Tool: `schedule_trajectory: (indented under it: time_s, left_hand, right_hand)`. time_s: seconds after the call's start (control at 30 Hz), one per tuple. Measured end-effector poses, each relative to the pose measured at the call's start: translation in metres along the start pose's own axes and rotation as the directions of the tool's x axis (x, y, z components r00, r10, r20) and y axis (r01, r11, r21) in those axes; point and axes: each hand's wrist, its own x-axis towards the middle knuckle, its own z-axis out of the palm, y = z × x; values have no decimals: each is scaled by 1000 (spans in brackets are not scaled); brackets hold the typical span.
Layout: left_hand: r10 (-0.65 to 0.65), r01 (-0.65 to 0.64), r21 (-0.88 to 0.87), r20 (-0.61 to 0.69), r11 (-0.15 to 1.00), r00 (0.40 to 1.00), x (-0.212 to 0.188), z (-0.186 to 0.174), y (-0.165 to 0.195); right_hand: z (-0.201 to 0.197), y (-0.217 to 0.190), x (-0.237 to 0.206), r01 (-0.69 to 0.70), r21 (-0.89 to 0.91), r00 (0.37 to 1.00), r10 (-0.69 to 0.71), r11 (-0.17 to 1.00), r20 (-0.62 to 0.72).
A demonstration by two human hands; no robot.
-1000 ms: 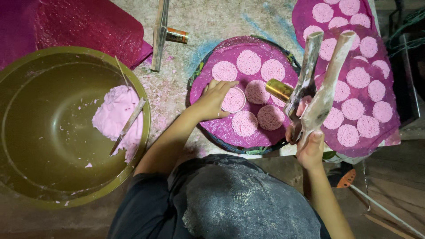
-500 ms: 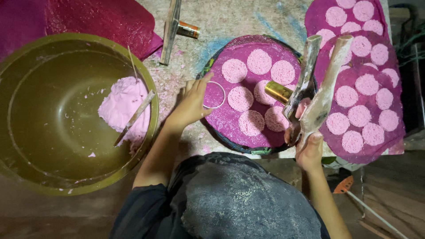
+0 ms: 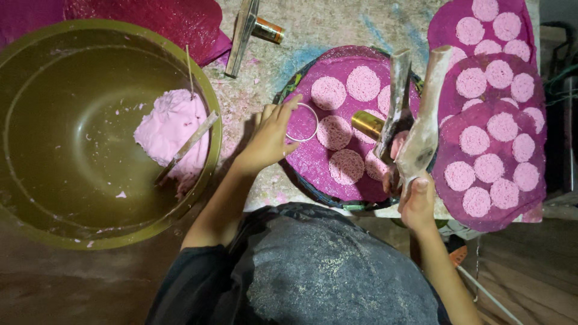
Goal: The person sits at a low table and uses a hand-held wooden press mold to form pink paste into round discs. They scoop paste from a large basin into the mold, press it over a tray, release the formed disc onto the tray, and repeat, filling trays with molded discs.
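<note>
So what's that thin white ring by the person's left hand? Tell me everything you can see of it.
The thin white ring is a plain hoop, seemingly of wire or plastic, round and open in the middle. It lies flat on the round magenta sheet, on a bare patch to the left of the pale pink discs. Through it only the magenta surface shows, with no pink filling inside. The fingertips of the left hand rest at its left edge. It is about as wide as the discs beside it.
</note>
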Motion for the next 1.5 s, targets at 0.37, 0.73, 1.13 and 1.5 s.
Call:
schedule_trajectory:
  time_s: [0.37,0.73,1.13,1.5]
  left_hand:
    - [-89,24,-911,-14,411,996,26,2,13]
    - [-309,-333,-736,-176,-589,935,86,-14,14]
    - [-478,-424,-692,-129,-584,869,84,7,-11]
    - [-405,-434,-805,-268,-404,874,109,-25,-4]
  right_hand:
    - [-3,-2,35,-172,-251,929,242,953,282]
    - [37,-71,156,-184,-801,679,663,570,316]
    - [67,-74,160,20,-859,774,536,512,338]
    - [73,-48,164,228,-809,904,189,542,382]
